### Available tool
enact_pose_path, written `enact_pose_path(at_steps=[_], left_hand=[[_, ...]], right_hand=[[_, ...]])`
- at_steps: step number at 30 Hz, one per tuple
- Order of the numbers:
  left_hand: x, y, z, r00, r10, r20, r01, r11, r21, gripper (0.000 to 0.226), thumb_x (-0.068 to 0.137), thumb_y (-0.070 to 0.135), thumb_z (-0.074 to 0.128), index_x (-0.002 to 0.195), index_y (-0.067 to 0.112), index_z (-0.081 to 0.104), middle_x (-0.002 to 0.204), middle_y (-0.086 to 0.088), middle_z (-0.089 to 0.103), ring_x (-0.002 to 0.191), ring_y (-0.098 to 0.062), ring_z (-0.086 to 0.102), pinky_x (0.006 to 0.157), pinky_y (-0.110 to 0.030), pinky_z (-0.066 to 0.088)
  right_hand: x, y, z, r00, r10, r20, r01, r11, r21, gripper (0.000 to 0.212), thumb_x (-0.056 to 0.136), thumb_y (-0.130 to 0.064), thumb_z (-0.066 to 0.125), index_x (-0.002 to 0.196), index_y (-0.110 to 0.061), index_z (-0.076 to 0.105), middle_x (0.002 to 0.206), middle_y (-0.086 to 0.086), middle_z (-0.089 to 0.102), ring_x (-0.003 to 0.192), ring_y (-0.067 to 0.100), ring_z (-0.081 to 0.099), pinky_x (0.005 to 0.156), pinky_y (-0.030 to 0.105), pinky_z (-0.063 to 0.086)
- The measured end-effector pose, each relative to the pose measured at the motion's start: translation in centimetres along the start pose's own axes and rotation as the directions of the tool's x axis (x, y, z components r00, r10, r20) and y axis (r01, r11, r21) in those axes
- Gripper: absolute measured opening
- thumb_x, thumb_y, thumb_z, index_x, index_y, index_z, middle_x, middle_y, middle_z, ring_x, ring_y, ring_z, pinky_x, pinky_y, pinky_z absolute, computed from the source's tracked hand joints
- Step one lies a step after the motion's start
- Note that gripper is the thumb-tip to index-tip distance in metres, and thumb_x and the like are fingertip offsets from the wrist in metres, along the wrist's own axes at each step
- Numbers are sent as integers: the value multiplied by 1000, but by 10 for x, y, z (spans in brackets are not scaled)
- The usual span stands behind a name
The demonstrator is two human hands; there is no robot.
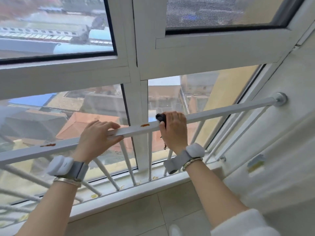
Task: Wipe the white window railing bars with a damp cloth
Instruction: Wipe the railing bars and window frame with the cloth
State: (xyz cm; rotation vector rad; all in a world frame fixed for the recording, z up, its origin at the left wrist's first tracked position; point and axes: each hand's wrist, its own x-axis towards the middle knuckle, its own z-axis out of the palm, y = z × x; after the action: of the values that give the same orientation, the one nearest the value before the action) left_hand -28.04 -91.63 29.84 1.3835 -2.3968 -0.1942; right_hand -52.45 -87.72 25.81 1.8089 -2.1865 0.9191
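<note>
Fingers (177,116) of right hand (173,130) curled over dark cloth (161,118) on white top rail (221,113), left hand (98,133) pinching rail between flat fingers and thumb, orange-brown smear (145,125) between hands, another smear (48,145) further left, vertical bars (150,155) below.

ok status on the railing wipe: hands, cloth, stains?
Left hand gripping top rail. Right hand holds dark cloth on rail. Two brown stains unwiped: one between hands, one further left.
</note>
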Motion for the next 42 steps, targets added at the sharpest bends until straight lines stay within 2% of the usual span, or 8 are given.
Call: enact_pose_path(at_steps=[10,15,19,25,29,36,39,42], left_hand=[[-6,-18,-13,995,87,-47,-89,995,-41,30,77,41,69,98,20,69,86,-1,72,84,-27,63,80,-32,40],[-8,-23,-9,997,63,-48,-64,997,-32,32,80,46,63,104,24,66,95,1,70,87,-25,62,75,-31,38],[-10,-23,-5,992,86,-87,-91,994,-55,33,81,43,64,104,20,66,92,1,70,82,-22,62,79,-30,38],[-9,-23,-8,990,91,-105,-95,995,-37,31,77,42,68,96,17,69,84,-5,72,79,-29,64,75,-32,41],[-10,-23,-11,994,74,-76,-77,996,-41,31,76,43,69,99,21,69,85,-2,72,83,-28,63,73,-31,41],[-10,-25,-5,996,56,-73,-60,996,-61,31,79,47,64,101,26,67,85,7,71,82,-18,63,90,-32,36],[-12,-28,-2,996,48,-75,-50,998,-27,37,77,47,66,106,26,65,94,6,72,92,-17,65,107,-40,22],[-23,-41,-7,997,42,-65,-43,999,-23,53,74,46,69,121,25,57,119,2,63,113,-23,55,110,-46,21]], right_hand=[[-19,-71,0,952,-190,240,180,982,60,47,92,-32,26,124,-10,52,119,10,56,115,30,44,105,40,27],[-10,-34,-13,977,40,209,-34,999,-32,64,89,-41,12,127,-8,52,133,11,50,130,29,36,114,44,13],[-13,-54,5,989,126,78,-119,989,-90,52,92,-33,21,112,-2,58,118,18,56,118,37,47,105,54,25],[-36,-121,29,979,-172,110,166,984,68,45,90,-29,31,121,-6,55,117,15,55,113,32,43,106,47,23],[-25,-95,13,913,-337,232,337,941,43,46,93,-32,32,132,-13,48,124,9,54,119,25,43,112,44,13],[-10,-16,-12,988,-59,140,70,994,-81,55,91,-35,19,123,-8,54,131,10,53,133,29,35,116,38,2],[-6,-24,-13,995,10,99,-21,994,108,54,94,-33,20,115,-3,60,117,11,61,117,29,48,105,29,21],[2,-30,-12,995,87,52,-92,990,106,55,93,-32,17,100,-6,65,97,9,66,96,27,53,87,29,27]])
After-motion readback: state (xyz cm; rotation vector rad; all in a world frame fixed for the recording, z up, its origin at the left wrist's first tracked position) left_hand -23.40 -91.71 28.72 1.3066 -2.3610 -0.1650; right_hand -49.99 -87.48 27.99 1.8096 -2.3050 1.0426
